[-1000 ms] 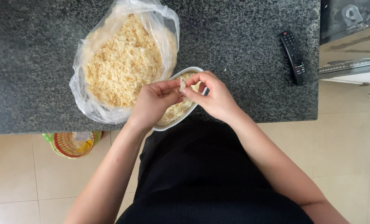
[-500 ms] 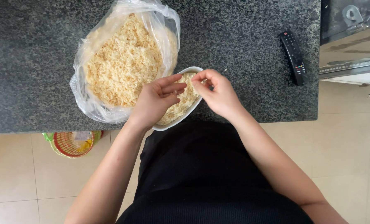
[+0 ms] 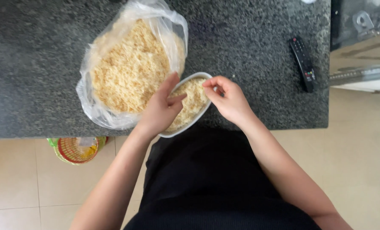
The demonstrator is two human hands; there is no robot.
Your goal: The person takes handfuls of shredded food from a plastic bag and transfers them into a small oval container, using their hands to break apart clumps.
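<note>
The left hand (image 3: 160, 108) lies over the near left part of a small white oval dish (image 3: 197, 76) heaped with pale yellow shredded bits, its fingers loosely spread and pointing up toward the far rim; it grips nothing that can be seen, and the palm hides part of the dish and its filling. The right hand (image 3: 228, 100) hovers at the dish's right rim with thumb and forefinger pinched together over the shreds; whether a bit is caught between the fingertips cannot be told.

The dish sits at the near edge of the dark speckled granite bench (image 3: 249, 47), about midway along it, its near end hanging slightly past the edge toward the person's black garment (image 3: 207, 179). Just left of the dish, and touching it, is a clear plastic bag (image 3: 130, 72), open and spread flat, holding a large mound of the same pale yellow shreds. Well apart to the right, near the bench's right edge, lies a slim black remote control (image 3: 303, 63), pointing away from the person.

Below the bench's near edge, on the beige tiled floor (image 3: 19, 183), stands a round woven basket in red, yellow and green (image 3: 76, 149), partly tucked under the bench.
</note>
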